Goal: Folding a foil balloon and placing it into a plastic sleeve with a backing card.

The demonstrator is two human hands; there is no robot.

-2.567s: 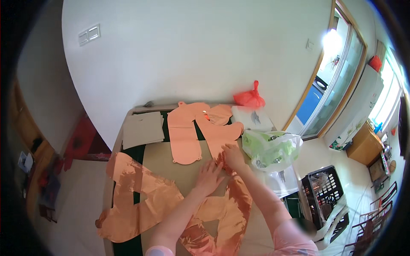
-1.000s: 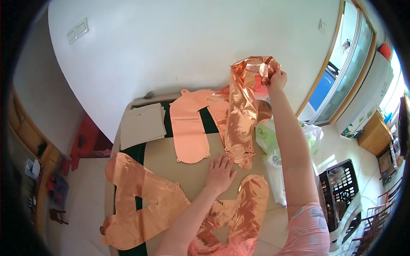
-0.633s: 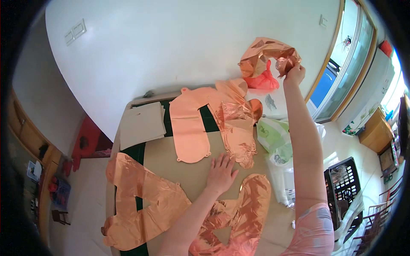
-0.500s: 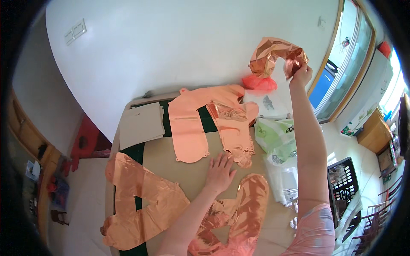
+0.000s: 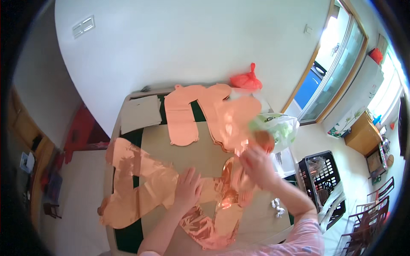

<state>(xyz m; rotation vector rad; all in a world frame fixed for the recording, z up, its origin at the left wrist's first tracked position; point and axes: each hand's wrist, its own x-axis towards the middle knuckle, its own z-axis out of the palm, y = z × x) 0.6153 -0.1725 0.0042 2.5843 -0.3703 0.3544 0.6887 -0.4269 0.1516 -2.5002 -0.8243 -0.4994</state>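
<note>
Fingers [image 5: 189, 175] of our left hand [image 5: 186, 190] straight on rose-gold foil letter balloon [image 5: 158, 187]; our right hand [image 5: 258, 166], blurred, two o'clock from left, grips second balloon [image 5: 264, 140]

Free: a gap was left on the tan table [image 5: 203, 158] between the far foil shape [image 5: 181, 121] and the left hand [image 5: 187, 190] | Blocked: the way right was closed by the right hand [image 5: 258, 165], the far right edge by the green-white bag [image 5: 284, 130].

Probably a home: chairs [image 5: 373, 219], sliding door [image 5: 340, 77]
</note>
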